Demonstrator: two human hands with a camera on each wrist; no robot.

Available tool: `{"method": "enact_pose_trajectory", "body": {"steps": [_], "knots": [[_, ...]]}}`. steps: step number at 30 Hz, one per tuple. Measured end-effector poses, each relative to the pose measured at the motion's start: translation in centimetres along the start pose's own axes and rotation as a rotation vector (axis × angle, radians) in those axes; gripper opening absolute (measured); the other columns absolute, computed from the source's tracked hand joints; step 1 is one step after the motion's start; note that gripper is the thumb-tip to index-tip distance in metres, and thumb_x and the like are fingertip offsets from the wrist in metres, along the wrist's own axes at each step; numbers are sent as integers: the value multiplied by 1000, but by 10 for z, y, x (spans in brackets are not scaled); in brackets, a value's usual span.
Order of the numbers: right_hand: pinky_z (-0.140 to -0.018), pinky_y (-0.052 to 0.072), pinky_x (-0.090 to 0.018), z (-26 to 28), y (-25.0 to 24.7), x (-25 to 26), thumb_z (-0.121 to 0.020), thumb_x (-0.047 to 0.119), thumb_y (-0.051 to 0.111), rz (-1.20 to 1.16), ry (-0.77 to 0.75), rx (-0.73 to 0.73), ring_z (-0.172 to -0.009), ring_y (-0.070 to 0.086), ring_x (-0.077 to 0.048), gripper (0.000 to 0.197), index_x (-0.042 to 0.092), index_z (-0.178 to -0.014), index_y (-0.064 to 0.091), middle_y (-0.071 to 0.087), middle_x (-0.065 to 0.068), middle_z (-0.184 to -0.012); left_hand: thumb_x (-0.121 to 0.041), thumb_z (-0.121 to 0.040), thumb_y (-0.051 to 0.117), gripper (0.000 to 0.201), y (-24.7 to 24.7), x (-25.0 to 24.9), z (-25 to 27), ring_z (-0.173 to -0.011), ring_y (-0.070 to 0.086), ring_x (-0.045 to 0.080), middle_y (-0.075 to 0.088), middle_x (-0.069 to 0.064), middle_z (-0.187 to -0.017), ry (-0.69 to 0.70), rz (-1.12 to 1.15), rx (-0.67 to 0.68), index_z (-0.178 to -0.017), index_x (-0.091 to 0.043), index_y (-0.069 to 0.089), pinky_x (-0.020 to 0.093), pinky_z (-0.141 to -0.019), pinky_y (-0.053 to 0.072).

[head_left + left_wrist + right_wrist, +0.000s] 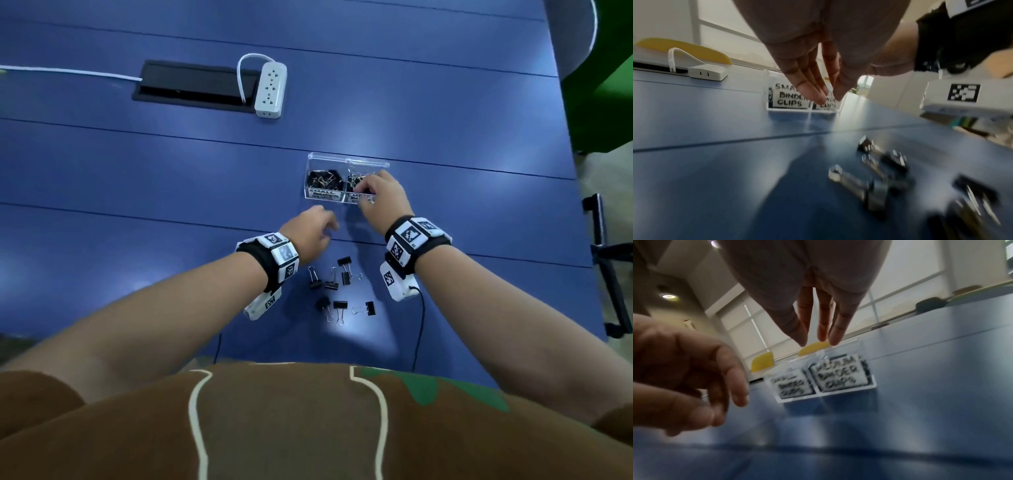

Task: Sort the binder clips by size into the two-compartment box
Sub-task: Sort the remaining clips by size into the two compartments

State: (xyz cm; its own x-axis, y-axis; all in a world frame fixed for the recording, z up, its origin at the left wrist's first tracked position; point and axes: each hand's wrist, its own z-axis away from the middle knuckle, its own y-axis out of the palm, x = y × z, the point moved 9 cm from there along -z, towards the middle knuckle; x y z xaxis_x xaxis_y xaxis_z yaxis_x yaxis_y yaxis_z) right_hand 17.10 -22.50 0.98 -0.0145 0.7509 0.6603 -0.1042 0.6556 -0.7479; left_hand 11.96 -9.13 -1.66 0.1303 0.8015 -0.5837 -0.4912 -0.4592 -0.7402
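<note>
A clear two-compartment box (329, 158) stands on the blue table. Its left cell is labelled small binder clips (786, 99), its right cell medium (838, 374), and both hold black clips. My right hand (378, 192) hovers over the right cell; its fingers (822, 331) point down, straight, with nothing seen between them. My left hand (310, 233) hangs just in front of the box, fingers (807, 81) relaxed and empty; the right wrist view also shows it (694, 378) with nothing in it. Several loose black clips (334, 277) (881, 160) lie nearer my body, between the wrists.
A white power strip (270, 89) (707, 73) lies far left beside a black cable hatch (195, 85). The table's right edge (579, 212) runs close to the box, with a black chair frame (606, 260) beyond it.
</note>
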Motion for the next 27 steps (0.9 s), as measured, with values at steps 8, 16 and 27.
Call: {"method": "enact_pose_trajectory", "body": {"steps": [8,16,27], "knots": [[-93,44,-39,81,90,-15,-81,-6,49,272,-57,538,-105,43,-31,46,22,-116,63,43,-12,-113,-12,-78,55,41,54,30,66,-93,55,27,47,5,-113,85,-146,181,-117,-24,59,40,-73,53],[-82,46,-38,84,67,-34,-85,8,55,335,-13,456,-100,53,-32,21,9,-106,57,49,-11,-113,-14,-89,54,27,60,33,66,-97,51,28,48,10,-112,108,-257,114,-115,-17,59,43,-73,53],[-79,45,-34,134,23,-60,-83,19,59,215,167,321,-82,50,-21,15,8,-93,59,50,-3,-92,-18,-83,60,26,64,23,72,-90,51,31,53,13,-106,200,-310,51,-107,-9,59,44,-74,51]]}}
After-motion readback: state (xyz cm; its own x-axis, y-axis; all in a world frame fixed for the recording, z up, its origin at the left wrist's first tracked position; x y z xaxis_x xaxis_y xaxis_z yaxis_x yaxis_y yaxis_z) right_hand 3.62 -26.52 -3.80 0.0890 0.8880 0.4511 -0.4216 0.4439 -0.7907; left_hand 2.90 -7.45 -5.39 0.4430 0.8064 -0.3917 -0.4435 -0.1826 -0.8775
